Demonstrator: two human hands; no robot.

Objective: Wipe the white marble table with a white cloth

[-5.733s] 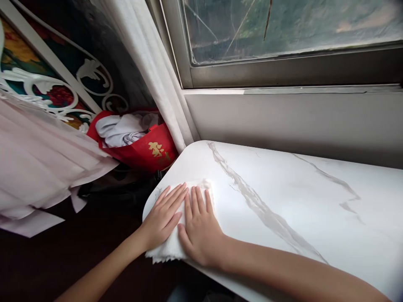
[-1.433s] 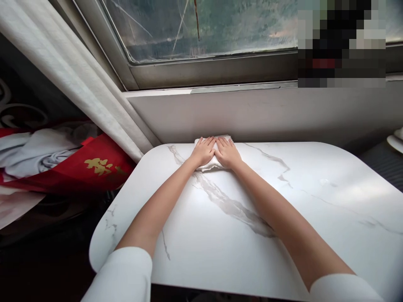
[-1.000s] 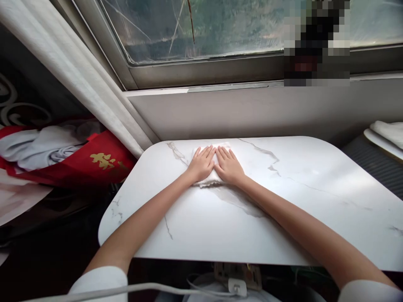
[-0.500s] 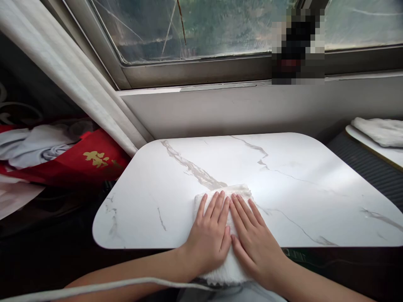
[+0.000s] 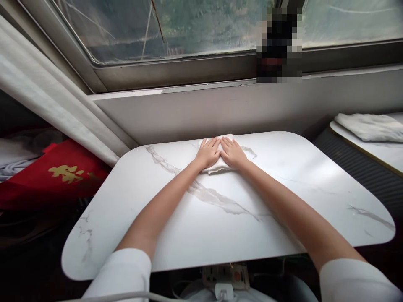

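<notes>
A folded white cloth [image 5: 218, 169] lies flat at the far edge of the white marble-patterned table [image 5: 201, 239]. My left hand [image 5: 208, 153] rests palm down on the cloth's left half, fingers stretched out and pointing to the wall. Beside it, my right hand [image 5: 232, 152] presses flat on the right half, fingers also extended. The thumbs nearly meet in the middle. Both arms reach out straight across the tabletop. Much of the cloth is hidden beneath the hands.
Behind the table is a wall with a window [image 5: 176, 33] above it. A pale curtain [image 5: 56, 88] and a red bag [image 5: 72, 167] are at left. Another white cloth [image 5: 371, 126] lies on a surface at right. A power strip [image 5: 225, 276] shows below the near edge.
Both hands have slid the cloth away from me, from the table's near edge to its far edge. My arms are now stretched out. The view has shifted slightly.
</notes>
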